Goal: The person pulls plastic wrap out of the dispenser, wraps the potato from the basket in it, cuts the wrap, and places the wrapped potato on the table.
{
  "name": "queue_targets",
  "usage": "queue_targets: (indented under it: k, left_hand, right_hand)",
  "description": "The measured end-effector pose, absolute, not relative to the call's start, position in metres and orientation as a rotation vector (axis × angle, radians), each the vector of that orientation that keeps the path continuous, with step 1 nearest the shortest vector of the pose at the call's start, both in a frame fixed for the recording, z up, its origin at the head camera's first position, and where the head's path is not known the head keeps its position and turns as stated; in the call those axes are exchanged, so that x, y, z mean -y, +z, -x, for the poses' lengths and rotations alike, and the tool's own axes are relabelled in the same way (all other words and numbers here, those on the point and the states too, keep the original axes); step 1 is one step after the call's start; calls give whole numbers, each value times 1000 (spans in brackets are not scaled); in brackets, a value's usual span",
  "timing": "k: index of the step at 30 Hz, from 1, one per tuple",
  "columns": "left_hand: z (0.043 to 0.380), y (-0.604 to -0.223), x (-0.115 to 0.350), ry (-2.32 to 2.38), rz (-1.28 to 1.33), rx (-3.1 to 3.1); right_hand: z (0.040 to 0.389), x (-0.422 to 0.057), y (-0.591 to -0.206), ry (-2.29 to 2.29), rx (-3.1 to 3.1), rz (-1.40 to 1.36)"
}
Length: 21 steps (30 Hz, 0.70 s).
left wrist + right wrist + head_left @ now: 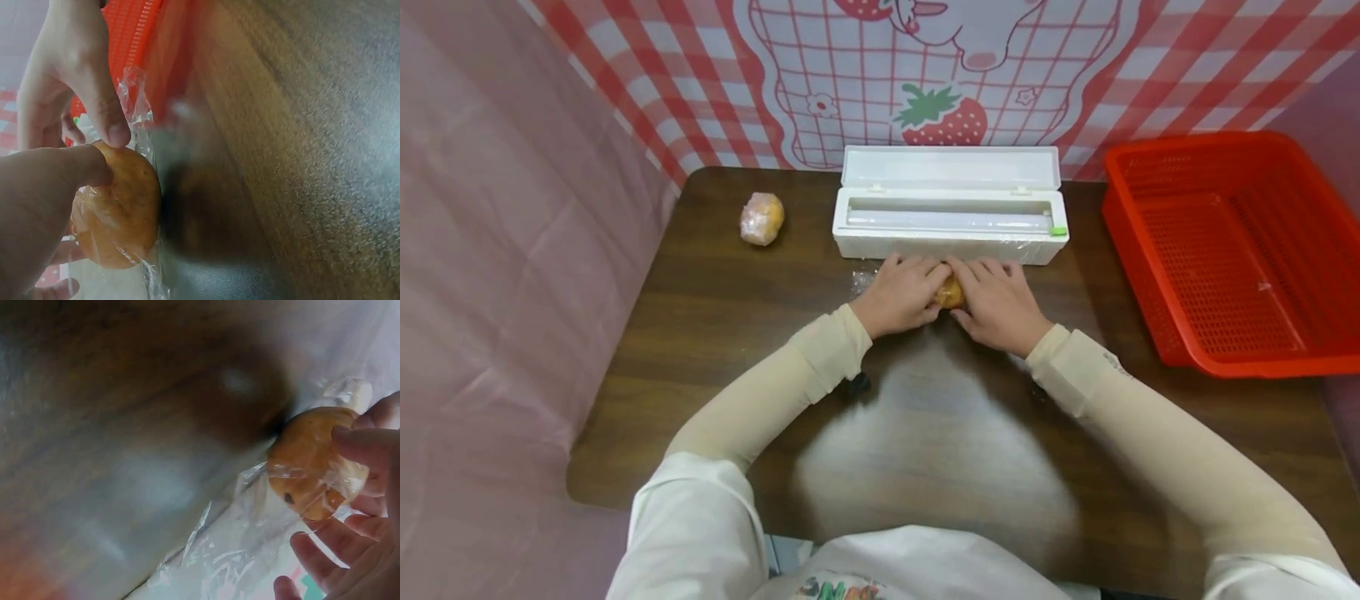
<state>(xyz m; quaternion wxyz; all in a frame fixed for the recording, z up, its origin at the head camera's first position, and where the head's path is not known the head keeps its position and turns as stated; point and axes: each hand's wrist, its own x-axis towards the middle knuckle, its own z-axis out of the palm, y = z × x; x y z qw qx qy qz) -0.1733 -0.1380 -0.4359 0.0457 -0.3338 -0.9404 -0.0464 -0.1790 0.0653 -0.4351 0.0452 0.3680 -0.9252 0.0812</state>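
Near the front of a white cling film box (pixel 880 247), both hands are at a round, orange-yellow fruit (pixel 951 293) with small dark spots. My left hand (pixel 901 293) grips its left side, the thumb pressed on the skin in the left wrist view. From the other side my right hand (pixel 1000 310) holds it, thumb on the near face and fingers behind in the right wrist view. Clear cling film (pixel 231 556) lies over part of the fruit and spreads out beside it, crumpled. The fruit's exact kind cannot be told.
The box's lid (pixel 951 169) stands open behind a roll of film (pixel 947 221). A film-wrapped yellowish fruit (pixel 762 219) sits at the table's back left. At the right stands a red plastic basket (pixel 1157 308). A small dark object (pixel 857 383) lies by the left forearm.
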Motion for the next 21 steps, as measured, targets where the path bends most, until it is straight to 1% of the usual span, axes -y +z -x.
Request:
queue_targets:
  k: [5, 9, 14, 17, 19, 21]
  left_hand:
    - [178, -436, 137, -239, 1023, 2872]
    - [179, -436, 137, -286, 997, 2892]
    - [175, -440, 136, -246, 985, 2901]
    - [173, -441, 135, -224, 994, 2892]
    - [171, -440, 134, -183, 1003, 2893]
    - [169, -437, 132, -133, 1005, 2904]
  right_hand:
    - [188, -67, -435, 374, 2982, -1038]
    - [194, -71, -436, 456, 3035, -1025]
    - [193, -83, -440, 363, 3044, -1060]
    - [192, -98, -434, 349, 3004, -1088]
    - [192, -109, -425, 448, 2930, -1039]
    - [195, -120, -416, 625, 2829, -895]
